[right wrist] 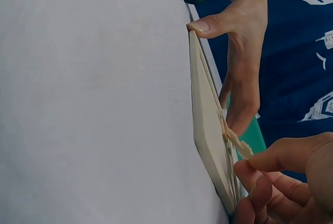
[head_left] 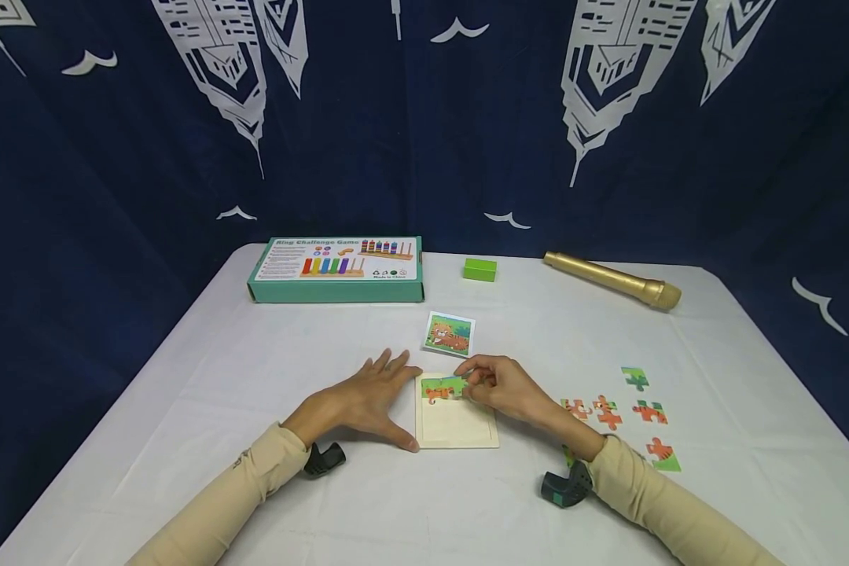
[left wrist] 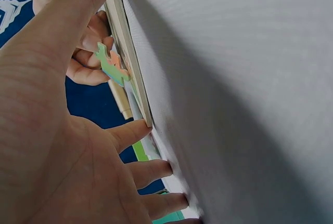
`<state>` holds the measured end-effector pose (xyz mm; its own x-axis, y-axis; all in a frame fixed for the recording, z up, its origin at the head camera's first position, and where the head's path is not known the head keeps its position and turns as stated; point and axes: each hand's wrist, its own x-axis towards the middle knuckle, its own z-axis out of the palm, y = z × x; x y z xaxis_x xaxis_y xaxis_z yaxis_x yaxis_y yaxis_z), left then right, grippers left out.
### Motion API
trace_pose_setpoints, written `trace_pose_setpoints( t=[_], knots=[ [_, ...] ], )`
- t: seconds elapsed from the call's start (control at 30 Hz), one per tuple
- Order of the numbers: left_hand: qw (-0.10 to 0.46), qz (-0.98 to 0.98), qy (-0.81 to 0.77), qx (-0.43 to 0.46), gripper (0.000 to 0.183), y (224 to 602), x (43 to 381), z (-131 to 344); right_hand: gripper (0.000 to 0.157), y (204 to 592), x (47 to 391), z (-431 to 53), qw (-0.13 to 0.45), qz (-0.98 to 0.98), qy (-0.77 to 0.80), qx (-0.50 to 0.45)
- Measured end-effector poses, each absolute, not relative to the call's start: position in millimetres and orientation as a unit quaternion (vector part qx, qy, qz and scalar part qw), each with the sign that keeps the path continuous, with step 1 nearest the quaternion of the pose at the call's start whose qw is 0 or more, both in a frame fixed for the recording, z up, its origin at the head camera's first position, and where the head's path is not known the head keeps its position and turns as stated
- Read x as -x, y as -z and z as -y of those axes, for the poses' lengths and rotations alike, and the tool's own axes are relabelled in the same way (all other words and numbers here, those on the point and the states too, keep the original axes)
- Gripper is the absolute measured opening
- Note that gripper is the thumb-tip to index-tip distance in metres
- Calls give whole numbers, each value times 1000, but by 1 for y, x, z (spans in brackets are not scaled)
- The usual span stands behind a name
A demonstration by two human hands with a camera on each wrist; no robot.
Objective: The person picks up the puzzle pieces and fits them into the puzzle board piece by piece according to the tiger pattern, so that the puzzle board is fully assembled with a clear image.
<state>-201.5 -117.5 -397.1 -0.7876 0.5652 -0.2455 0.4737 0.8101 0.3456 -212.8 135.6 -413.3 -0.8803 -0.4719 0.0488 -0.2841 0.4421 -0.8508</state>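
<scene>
A pale wooden puzzle board lies on the table between both hands. Joined jigsaw pieces with green and orange print fill its upper left. My left hand is spread along the board's left side, thumb by the near corner and index fingertip at the far one. With thumb and fingers, my right hand pinches a jigsaw piece over the board's upper right. That piece is tilted up in the right wrist view, one edge close to the laid pieces. Beyond the board sits a tiger picture card.
Several loose jigsaw pieces lie right of the board, some partly behind the right forearm. At the back are a green Ring Challenge Game box, a green block and a gold microphone. A dark blue curtain hangs behind the table.
</scene>
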Motion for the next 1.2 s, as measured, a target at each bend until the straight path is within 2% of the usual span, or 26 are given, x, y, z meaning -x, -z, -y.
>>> trace_pose_setpoints(
  t=[0.7,1.2],
  knots=[
    [179,-935,-131,-275,111,396,202,117,21,412,212,-133,68,-873,429,223],
    [174,-936,-133,-276,111,396,201,117,20,413,211,-130,22,-883,390,259]
  ],
)
